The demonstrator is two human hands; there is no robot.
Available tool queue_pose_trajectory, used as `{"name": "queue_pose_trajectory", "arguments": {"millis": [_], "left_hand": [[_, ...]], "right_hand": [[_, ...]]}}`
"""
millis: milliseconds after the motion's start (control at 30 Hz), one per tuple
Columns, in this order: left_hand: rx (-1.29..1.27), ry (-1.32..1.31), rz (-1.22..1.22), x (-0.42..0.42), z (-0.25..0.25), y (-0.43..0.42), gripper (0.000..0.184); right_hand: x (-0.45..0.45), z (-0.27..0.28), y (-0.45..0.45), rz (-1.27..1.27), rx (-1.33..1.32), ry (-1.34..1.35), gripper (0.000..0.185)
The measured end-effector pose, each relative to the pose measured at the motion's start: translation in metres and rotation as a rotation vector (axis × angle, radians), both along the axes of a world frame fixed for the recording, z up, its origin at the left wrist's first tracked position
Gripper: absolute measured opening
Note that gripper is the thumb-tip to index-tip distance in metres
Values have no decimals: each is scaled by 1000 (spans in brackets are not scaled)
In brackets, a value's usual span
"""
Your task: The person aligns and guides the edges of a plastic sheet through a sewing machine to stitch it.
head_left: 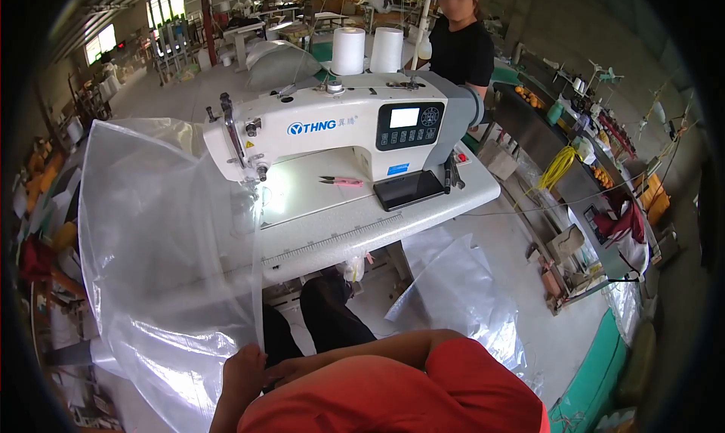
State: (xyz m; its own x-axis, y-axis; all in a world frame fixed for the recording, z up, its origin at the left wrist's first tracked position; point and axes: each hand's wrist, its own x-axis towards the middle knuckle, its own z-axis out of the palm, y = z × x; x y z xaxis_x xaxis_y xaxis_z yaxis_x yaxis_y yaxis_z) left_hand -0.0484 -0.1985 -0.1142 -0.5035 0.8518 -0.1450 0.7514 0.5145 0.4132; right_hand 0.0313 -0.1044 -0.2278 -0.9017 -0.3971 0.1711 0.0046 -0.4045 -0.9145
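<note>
A large translucent plastic sheet hangs over the left end of the sewing machine table, its upper part under the machine head. My left hand is closed on the sheet's lower right edge, close to my body. Right beside it, my right hand reaches across from the right with fingers curled; what they hold is hidden. The white sewing machine stands above the sheet with its lamp lit around the needle. Pink-handled thread snips and a dark phone lie on the table.
Two white thread cones stand behind the machine. A person in a black top is beyond it. More clear plastic hangs below the table at right. A bench holding yellow cord runs along the right side.
</note>
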Motion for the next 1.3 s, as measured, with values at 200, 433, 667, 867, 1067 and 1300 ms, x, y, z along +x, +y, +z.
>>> {"name": "queue_pose_trajectory", "arguments": {"millis": [200,433,667,867,1067,1300], "left_hand": [[-4,-9,-19,-2,3,-1,16],[-13,9,-49,-7,6,-4,15],[26,28,-256,-24,14,-7,15],[6,-199,-286,-32,74,13,14],[-41,-331,-388,-29,87,31,21],[22,-679,-322,-16,40,39,22]], "right_hand": [[0,3,7,44,14,18,39],[-12,6,16,41,162,36,32],[-49,7,46,-226,105,-107,18],[-64,18,2,-167,-196,-416,20],[-48,43,-16,80,5,-264,24],[-10,43,66,-645,-239,-588,44]]}}
